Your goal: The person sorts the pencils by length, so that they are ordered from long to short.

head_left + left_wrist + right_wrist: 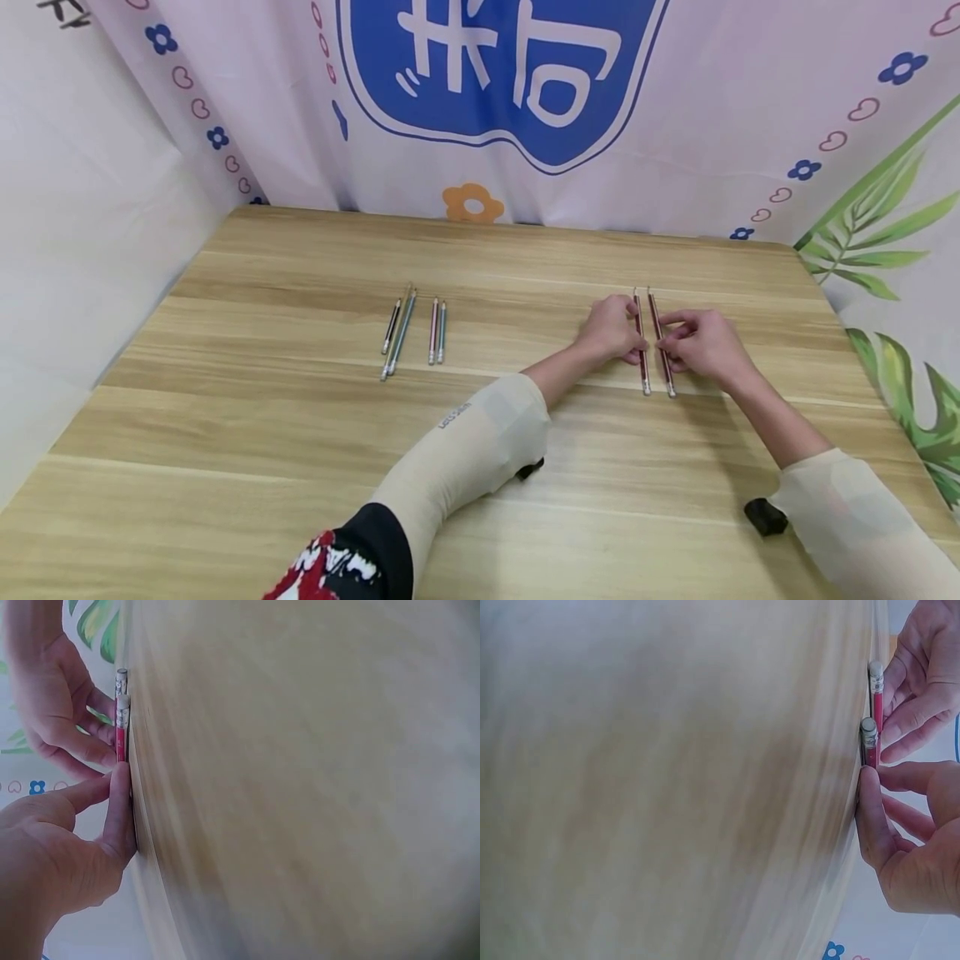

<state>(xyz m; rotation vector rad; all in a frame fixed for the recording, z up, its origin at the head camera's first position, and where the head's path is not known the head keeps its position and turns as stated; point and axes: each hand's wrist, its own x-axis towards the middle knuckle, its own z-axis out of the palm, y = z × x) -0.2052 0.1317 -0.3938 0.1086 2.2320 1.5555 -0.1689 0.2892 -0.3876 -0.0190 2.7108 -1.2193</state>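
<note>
Two dark red pencils lie side by side at the right of the table, eraser ends toward me. My left hand [609,327] pinches the left red pencil [642,358] between thumb and fingers. The right red pencil [666,367] is pinched by my right hand [708,343]. A narrow gap separates the two. In the left wrist view, the left hand [67,851] holds its pencil [121,735] low at the table surface. The right wrist view has the right hand [915,832] gripping its pencil [869,742] just below the eraser end.
On the left half of the wooden table [300,433] lie several more pencils: a dark one [391,327], a teal one [402,333] beside a yellowish one, then a pink one [433,332] and a blue one [442,333]. A printed curtain [405,167] hangs behind the table.
</note>
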